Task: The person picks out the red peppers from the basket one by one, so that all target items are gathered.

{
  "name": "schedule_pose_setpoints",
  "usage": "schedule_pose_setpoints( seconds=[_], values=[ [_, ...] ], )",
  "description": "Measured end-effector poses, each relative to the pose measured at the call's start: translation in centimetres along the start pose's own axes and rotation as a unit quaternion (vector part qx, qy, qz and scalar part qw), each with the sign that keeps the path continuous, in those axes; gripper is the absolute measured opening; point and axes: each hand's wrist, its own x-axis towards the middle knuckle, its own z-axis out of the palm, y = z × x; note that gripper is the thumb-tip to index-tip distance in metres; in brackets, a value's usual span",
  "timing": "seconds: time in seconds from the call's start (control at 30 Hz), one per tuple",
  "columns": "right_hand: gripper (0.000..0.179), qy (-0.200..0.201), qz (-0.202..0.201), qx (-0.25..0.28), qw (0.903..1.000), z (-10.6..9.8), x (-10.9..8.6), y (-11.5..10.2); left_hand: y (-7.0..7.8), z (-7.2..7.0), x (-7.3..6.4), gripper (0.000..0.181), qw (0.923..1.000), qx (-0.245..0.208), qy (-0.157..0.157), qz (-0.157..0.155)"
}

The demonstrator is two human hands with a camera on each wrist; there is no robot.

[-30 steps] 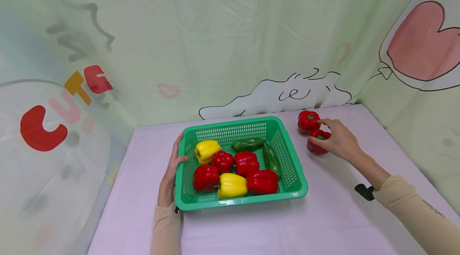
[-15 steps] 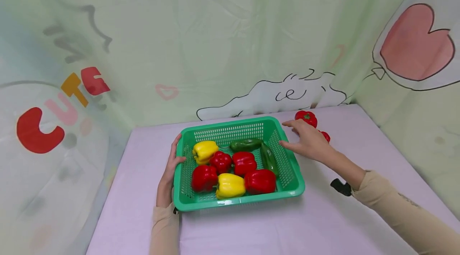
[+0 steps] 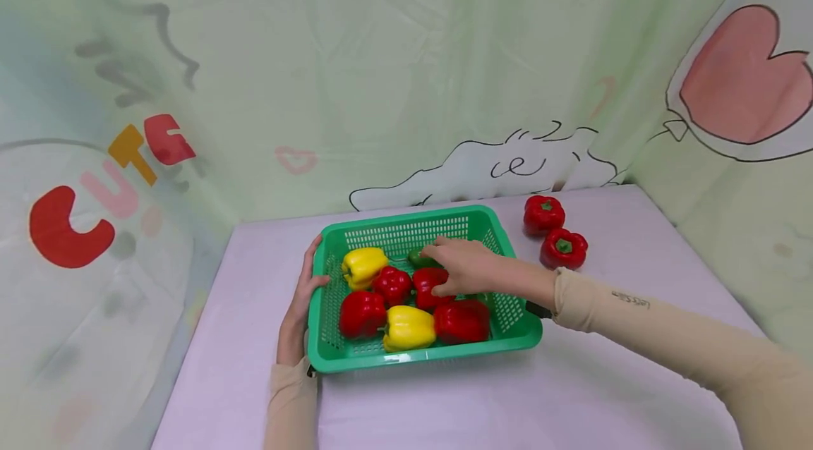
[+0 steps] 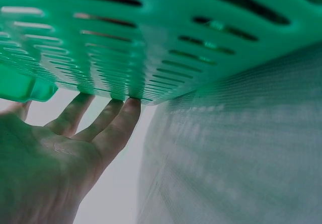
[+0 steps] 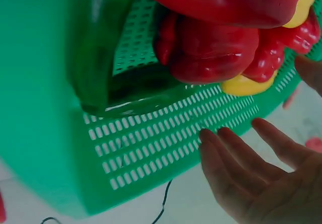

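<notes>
The left hand [image 3: 300, 302] holds the left side of a green slotted basket [image 3: 425, 357], its thumb over the rim. In the left wrist view its fingers [image 4: 118, 128] touch the slotted outer surface from below. Inside lie yellow bell peppers [image 3: 409, 329], several red bell peppers [image 3: 362, 314] and long green peppers [image 5: 95, 43]. Reaching over the basket, the right hand [image 3: 473, 266] has spread fingers above a red pepper [image 3: 427, 286] and a green one. The right wrist view shows nothing between its fingers. The right hand and forearm partly cover the green peppers.
Two more red bell peppers [image 3: 544, 215] [image 3: 564, 249] sit on the lilac tabletop [image 3: 603, 231] to the right of the basket. A printed curtain [image 3: 286, 83] hangs behind and on both sides of the table.
The right hand has moved left from the two red peppers on the table to over the basket. Those two peppers stay on the table. The left hand keeps its hold.
</notes>
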Motion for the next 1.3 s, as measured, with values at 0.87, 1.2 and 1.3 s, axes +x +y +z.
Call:
schedule_pose_setpoints(
  seconds=[0.87,1.2,1.3],
  values=[
    [0.055,-0.078,0.033,-0.006,0.9964,3.1,4.1,0.7,-0.1,-0.1,0.0,0.079,1.0000,0.003,-0.001,-0.006],
    [0.058,0.018,0.044,0.050,0.9976,0.3,2.1,1.4,-0.1,0.0,-0.2,0.078,1.0000,0.000,0.005,-0.003],
    [0.062,0.052,0.061,0.061,0.9949,-0.4,1.2,1.8,-0.1,0.0,-0.2,0.078,1.0000,0.002,0.003,-0.008]
  ],
)
